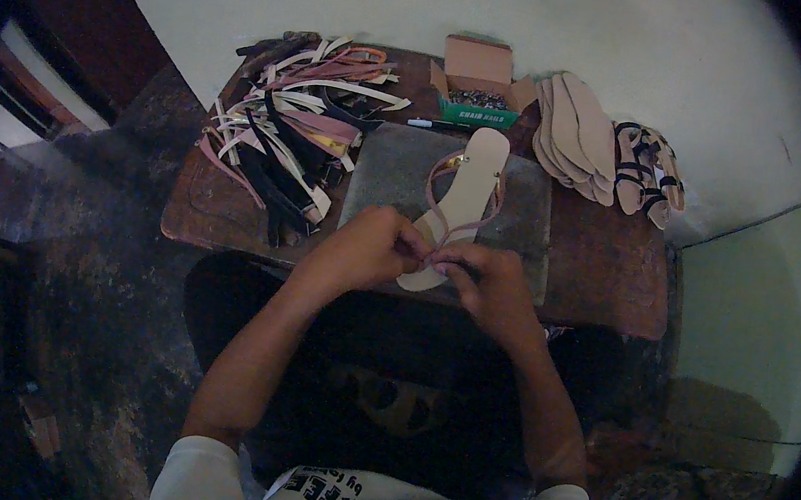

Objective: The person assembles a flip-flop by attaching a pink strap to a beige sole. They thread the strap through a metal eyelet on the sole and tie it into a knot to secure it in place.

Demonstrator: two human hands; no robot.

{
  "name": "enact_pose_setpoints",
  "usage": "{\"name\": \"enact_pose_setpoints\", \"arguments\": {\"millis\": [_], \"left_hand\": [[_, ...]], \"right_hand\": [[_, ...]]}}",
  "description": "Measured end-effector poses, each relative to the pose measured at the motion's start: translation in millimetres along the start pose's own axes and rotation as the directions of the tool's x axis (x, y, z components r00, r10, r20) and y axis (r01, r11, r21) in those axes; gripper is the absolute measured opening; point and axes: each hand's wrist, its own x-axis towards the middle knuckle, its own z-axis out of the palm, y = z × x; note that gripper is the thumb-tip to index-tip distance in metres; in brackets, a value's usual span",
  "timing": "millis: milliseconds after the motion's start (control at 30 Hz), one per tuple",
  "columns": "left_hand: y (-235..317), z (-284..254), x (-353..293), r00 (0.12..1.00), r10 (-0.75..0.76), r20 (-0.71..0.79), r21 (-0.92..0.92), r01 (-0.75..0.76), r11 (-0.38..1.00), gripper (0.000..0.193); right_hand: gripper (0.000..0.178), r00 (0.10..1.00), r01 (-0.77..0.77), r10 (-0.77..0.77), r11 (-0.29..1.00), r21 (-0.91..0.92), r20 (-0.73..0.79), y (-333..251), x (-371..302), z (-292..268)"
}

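Observation:
A beige sandal sole point(473, 188) lies on a grey board point(394, 167), its wider end toward me. A pinkish strap point(498, 204) loops over it, with small shiny metal bits where it meets the sole's sides. Both of my hands meet over the near end of the sole. My left hand point(372, 247) is closed, its thumb and fingers pinching the strap's near end from the left. From the right, my right hand point(495, 286) pinches the same spot. My fingertips cover the place where the strap meets the sole.
Loose strips point(287, 123) in pink, cream and black pile up at the left of the wooden table point(602, 260). Behind the board stand a pen point(437, 124) and an open green box point(476, 113) of small nails. Stacked beige soles point(575, 137) and black-strapped sandals point(632, 166) lie right.

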Motion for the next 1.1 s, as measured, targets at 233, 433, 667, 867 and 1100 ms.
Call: {"name": "enact_pose_setpoints", "arguments": {"millis": [233, 433, 667, 867, 1100], "left_hand": [[9, -3, -2, 0.999, -0.041, -0.019, 0.009, 0.041, 0.999, 0.021], [0, 0, 0, 0.999, -0.015, -0.04, -0.038, 0.014, 0.999, 0.02], [-2, 1, 2, 0.999, -0.029, -0.043, -0.11, 0.024, 0.994, 0.021], [3, -1, 0, 0.998, -0.045, -0.04, -0.12, 0.04, 0.992, 0.019], [-8, 3, 3, 0.998, -0.039, -0.053, -0.117, 0.033, 0.993, 0.013]], "right_hand": [[0.014, 0.999, 0.032, -0.03, 0.997, -0.064, 0.03, -1, 2, -1], [0.014, 1.0, 0.013, -0.013, 1.0, -0.026, 0.017, 1, 1, 2], [0.014, 0.999, 0.037, -0.035, 0.998, -0.058, 0.028, 6, 1, 2], [0.013, 0.995, 0.092, -0.087, 0.989, -0.117, 0.046, 4, 2, -1], [0.012, 0.995, 0.095, -0.089, 0.985, -0.145, 0.047, -1, 3, 0]]}}
